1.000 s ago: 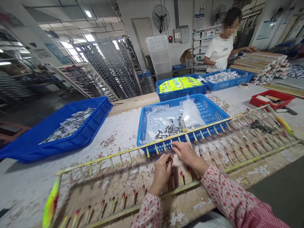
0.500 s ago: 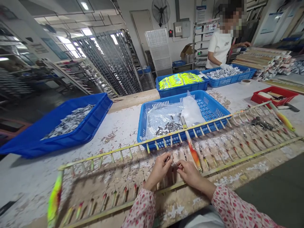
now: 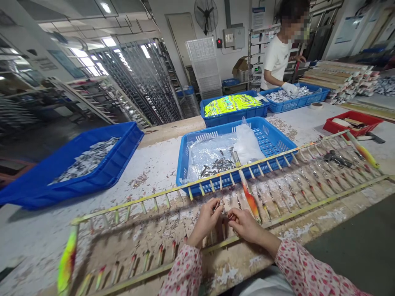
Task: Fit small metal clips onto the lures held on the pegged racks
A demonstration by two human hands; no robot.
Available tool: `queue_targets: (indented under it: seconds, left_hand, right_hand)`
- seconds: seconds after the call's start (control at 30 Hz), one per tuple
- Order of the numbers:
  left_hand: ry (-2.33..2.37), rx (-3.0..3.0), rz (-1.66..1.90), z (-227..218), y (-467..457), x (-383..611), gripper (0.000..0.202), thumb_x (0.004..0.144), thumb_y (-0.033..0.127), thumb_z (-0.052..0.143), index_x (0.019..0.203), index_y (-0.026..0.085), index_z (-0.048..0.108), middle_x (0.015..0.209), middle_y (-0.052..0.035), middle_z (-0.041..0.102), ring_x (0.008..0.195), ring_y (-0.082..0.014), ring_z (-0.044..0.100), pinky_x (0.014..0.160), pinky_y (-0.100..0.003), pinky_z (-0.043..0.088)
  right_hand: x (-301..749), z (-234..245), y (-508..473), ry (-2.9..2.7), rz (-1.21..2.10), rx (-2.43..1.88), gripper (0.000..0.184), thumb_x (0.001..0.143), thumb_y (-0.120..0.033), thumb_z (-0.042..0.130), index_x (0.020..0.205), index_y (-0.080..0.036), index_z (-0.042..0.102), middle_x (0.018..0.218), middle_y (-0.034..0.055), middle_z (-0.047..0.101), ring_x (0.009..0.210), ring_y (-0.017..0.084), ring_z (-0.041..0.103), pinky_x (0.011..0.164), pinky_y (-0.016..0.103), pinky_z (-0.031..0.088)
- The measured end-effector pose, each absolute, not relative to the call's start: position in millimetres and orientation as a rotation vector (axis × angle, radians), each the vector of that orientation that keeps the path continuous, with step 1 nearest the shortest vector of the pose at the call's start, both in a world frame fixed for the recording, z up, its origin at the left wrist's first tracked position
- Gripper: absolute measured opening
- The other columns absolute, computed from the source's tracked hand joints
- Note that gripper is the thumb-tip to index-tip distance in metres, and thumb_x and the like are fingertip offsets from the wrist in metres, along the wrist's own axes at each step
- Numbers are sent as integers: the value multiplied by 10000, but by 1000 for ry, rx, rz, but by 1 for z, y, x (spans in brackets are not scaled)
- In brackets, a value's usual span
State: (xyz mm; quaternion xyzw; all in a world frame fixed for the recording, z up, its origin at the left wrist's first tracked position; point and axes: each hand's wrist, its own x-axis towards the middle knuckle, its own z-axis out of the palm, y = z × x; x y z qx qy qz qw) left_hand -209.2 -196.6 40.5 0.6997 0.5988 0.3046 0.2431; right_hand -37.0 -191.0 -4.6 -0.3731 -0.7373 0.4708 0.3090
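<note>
A long wooden rack [image 3: 129,203], stained with yellow and red paint, lies in front of me on the table, rows of short pegs along both rails. My left hand [image 3: 206,221] is closed over its middle, thumb and fingers pinching a small dark, shiny piece that is mostly hidden. Just beside it, the fingertips of my right hand [image 3: 246,225] are pressed together above a lower-rail peg; what they hold is too small to make out. Thin shiny pieces [image 3: 280,188] stretch between opposite pegs to the right. Left of my hands, the lower pegs [image 3: 160,254] carry nothing visible.
Beyond the rack, a blue basket [image 3: 279,142] holds a plastic bag with dark pieces [image 3: 219,165]. A blue tray [image 3: 132,152] stands left, a yellow-filled one [image 3: 233,103] behind. Black pliers-like tools [image 3: 338,158] lie at right near a red tray [image 3: 354,125]. A gloved co-worker [image 3: 276,61] stands opposite.
The view has shifted slightly, so the table things sit a little further left. Both my hands keep nearly the same pinched pose. The co-worker's head and arms have moved a little.
</note>
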Motion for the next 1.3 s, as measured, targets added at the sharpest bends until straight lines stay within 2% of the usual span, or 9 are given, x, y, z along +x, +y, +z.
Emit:
queue_targets:
  seconds: [0.2,0.47,0.63,0.77,0.87,0.97,1.03,1.13,1.3]
  left_hand:
    - [1567,1932,799,44,-197,-207,194,853,260,436,697,171,510,684,10,491,671,-145,476,628,-248,338]
    - [1600,1902,834,39,-199,-205,206,850,275,450,733,161,575,710,-8,547,693,-155,507,647,-256,367]
    - [1657,1679,901,32,-197,-204,280,782,289,559,1034,175,603,804,-4,606,751,-167,547,706,-269,414]
    - [1628,1626,935,30,-202,-205,362,736,258,606,1088,179,577,795,0,606,756,-170,563,713,-273,443]
    - [1514,1619,962,36,-208,-202,344,714,206,612,1056,180,588,957,-35,643,883,-188,586,799,-292,463]
    - [1466,1658,986,40,-214,-203,343,694,169,615,1037,184,600,1030,-43,654,948,-198,590,862,-315,462]
    - [1535,1650,981,38,-218,-207,360,685,195,649,1042,184,600,991,-41,666,880,-196,606,808,-314,485]
    - [1703,1660,985,36,-224,-214,312,705,256,674,1003,186,621,919,-39,668,767,-186,608,710,-308,497]
    - [1769,1908,1072,40,-232,-217,223,783,308,631,984,216,659,870,-46,623,831,-202,595,732,-319,480]
  right_hand:
    - [-42,-9,-191,-1871,1188,-1163,102,719,-124,587,807,-177,579,598,-33,574,559,122,546,555,206,391]
    - [-39,-7,-188,-1940,1276,-1062,102,761,-124,529,837,-180,569,641,-33,590,529,103,549,537,190,391]
    - [-32,8,-185,-2110,1382,-1082,219,865,-145,397,981,-168,581,522,-35,558,479,130,573,531,209,413]
    - [-32,30,-179,-2243,954,-1139,172,877,-213,470,914,-158,629,763,64,674,749,182,628,676,255,423]
    - [-39,44,-173,-2191,898,-1003,183,898,-250,468,919,-185,638,836,45,686,777,172,612,703,262,407]
    - [-47,47,-169,-2171,930,-896,184,873,-236,495,763,-190,636,732,9,654,688,144,573,639,240,374]
    - [-51,45,-167,-2131,975,-935,214,853,-216,495,673,-176,604,638,-11,606,613,121,529,579,223,335]
    - [-55,44,-165,-2076,1023,-1029,241,836,-207,483,617,-159,572,572,-24,547,574,104,481,540,208,291]
    - [-69,49,-160,-2114,1015,-1098,232,792,-180,496,569,-151,550,532,-31,499,547,96,434,515,213,244]
